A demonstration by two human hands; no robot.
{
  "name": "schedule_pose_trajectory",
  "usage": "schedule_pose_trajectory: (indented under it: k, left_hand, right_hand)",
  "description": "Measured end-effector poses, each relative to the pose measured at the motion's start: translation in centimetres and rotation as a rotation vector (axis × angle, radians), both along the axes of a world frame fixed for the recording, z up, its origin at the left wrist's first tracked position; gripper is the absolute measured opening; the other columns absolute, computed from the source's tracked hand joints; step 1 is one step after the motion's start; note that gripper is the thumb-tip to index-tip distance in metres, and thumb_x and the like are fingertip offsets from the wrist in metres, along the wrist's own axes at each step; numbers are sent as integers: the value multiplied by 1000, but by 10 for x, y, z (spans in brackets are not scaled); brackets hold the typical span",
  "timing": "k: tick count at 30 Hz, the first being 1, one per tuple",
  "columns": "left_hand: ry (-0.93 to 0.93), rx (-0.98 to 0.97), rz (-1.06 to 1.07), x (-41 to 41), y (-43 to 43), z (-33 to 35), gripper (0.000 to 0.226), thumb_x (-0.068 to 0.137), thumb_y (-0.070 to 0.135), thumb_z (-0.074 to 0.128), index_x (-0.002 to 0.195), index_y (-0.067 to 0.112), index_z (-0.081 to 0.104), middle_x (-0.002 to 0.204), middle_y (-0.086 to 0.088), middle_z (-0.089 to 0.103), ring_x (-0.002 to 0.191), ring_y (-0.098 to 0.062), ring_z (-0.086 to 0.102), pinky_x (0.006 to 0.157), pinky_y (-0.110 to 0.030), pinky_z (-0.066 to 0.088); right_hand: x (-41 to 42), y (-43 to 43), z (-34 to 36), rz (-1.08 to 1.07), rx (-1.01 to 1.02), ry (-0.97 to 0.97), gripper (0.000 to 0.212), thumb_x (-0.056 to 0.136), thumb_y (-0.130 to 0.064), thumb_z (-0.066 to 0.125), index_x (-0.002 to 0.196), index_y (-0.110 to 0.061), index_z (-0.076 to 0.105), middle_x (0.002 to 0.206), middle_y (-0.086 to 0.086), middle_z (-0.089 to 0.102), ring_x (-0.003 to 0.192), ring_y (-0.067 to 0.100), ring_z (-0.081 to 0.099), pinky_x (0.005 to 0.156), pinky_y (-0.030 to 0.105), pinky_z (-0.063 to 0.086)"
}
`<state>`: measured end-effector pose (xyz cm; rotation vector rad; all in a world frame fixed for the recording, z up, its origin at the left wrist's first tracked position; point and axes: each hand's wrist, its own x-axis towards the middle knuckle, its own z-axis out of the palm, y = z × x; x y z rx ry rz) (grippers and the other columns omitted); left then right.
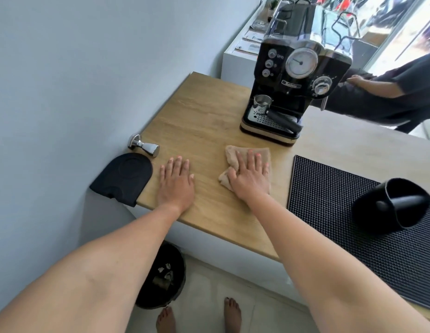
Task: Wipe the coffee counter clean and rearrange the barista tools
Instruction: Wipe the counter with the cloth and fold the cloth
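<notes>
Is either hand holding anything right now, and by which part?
Nothing is gripped. The right hand presses flat on the middle of the beige cloth, fingers straight; the left hand rests flat on the bare wooden counter.

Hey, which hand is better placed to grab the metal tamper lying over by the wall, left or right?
Left, probably. The left hand lies flat and empty on the counter, close to the tamper. The right hand is farther off and presses the cloth.

tamper (143, 145) behind tamping mat (122, 177) | cloth (245, 164) before espresso machine (295, 87)
</notes>
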<state>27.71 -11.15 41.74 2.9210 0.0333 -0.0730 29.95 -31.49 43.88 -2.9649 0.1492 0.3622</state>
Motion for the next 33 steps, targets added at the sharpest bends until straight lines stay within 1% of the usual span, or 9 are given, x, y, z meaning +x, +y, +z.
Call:
schedule_pose_trajectory:
  k: [2,5,9,11,15,18,22,26,33]
  left_hand:
    - [-29,5,3,1,-1,-3,55,104,34,20,157,18,17,166,-1,9,153,-20,0,123,-43,0]
    - [-66,-4,10,2,2,-5,53,103,30,25,155,18,24,165,-1,16,152,-20,5,123,-43,2]
    - [-82,-33,11,2,3,-7,52,103,27,28,155,17,27,164,-2,19,152,-21,7,123,-42,1]
    - [-86,-33,12,1,3,-8,53,104,28,26,155,17,25,164,-1,17,152,-20,6,123,-42,1]
    - [-81,-23,11,1,2,-9,54,104,32,21,156,18,22,165,-1,14,153,-19,3,124,-41,-1]
    - [-87,-18,14,1,1,-9,54,104,33,22,156,18,23,165,-1,15,153,-19,4,124,-41,-2]
    - [-89,-43,20,3,3,-10,53,104,33,21,155,18,26,164,0,18,152,-18,6,124,-40,0]
    - [-103,-163,42,4,5,-7,52,105,33,23,155,18,27,162,3,22,152,-14,10,124,-37,2]
    - [38,-392,27,10,15,7,51,106,31,23,156,20,22,163,2,21,152,-14,8,123,-34,-1]
  right_hand:
    - [-3,14,0,117,7,-12,68,94,-59,10,156,-35,-7,164,2,-16,150,22,-19,121,45,-12]
    - [-36,21,0,337,65,-45,64,97,-55,19,157,-37,3,166,-1,-8,151,17,-15,122,41,-12]
    - [-83,-14,2,509,80,-47,62,96,-54,19,156,-42,7,165,-7,-5,152,14,-12,123,41,-6]
    - [-84,-39,1,410,24,-47,64,93,-58,12,155,-44,4,165,-8,-7,151,14,-14,123,42,-5]
    - [-40,-60,-3,38,-45,-50,65,96,-58,8,155,-37,-4,165,2,-12,151,22,-16,122,46,-9]
    - [7,-50,-2,-76,0,-58,68,95,-57,10,157,-33,-1,165,5,-11,151,24,-15,121,49,-10]
    - [39,-24,-1,-73,16,-50,73,93,-62,9,158,-31,0,165,4,-12,151,24,-16,121,47,-11]
    - [39,-20,0,-52,31,-52,78,90,-72,10,158,-33,3,165,1,-12,151,23,-16,121,44,-12]
    - [-1,22,7,152,127,-37,64,97,-52,27,157,-37,11,167,-3,-3,152,17,-10,123,40,-9]
